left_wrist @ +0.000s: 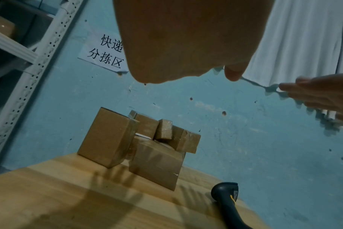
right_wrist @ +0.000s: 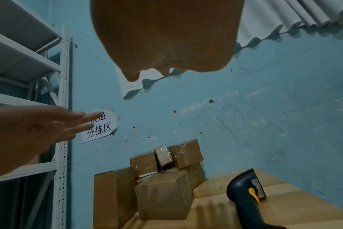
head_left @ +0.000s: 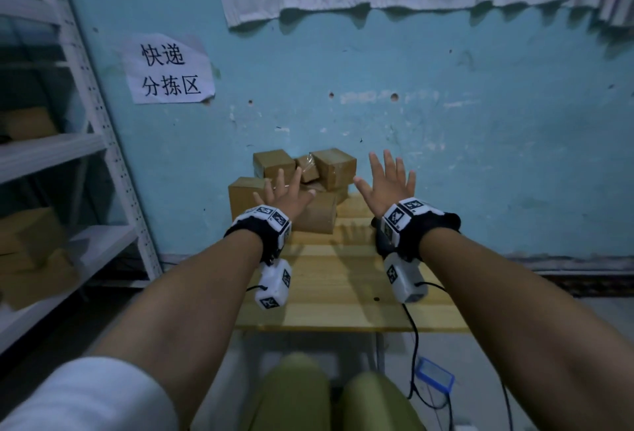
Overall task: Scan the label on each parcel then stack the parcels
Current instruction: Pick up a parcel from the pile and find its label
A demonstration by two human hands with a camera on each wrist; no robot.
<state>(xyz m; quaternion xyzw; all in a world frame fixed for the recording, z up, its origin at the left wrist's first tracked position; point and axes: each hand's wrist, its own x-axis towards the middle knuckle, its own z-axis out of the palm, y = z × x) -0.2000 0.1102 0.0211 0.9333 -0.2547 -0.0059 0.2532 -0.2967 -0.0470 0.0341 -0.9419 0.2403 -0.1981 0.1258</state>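
Nearest the camera, the near part of the desk (head_left: 329, 293) is bare wood, open room for setting scanned parcels down and stacking them.

Both hands are raised above it, palms down, fingers spread wide, holding nothing. The left hand (head_left: 286, 195) hovers over the near front of the parcel pile; the right hand (head_left: 386, 187) hovers to the right of the pile, over bare wood (looks like a start pose, task not yet begun, judging from the untouched pile).

The scanner (right_wrist: 247, 196) lies on the desk right of the parcels, handle toward the person, head toward the wall. It sits below the right hand, so that hand probably takes it while the left hand handles boxes. In the head view it is hidden behind the right wrist.

Further back, the parcels (left_wrist: 145, 144) sit in a loose heap at the far left of the desk, against the wall (head_left: 446, 122): a tall box on the left, a larger one in front, smaller ones leaning on top, one small box tilted between two others. No labels show clearly. The top boxes look unstable; lifting a lower one first could tip them.

Edges: the pile is close to the desk's left edge, with a metal shelving unit (head_left: 103, 122) further left. Right side of the desk offers more clearance.
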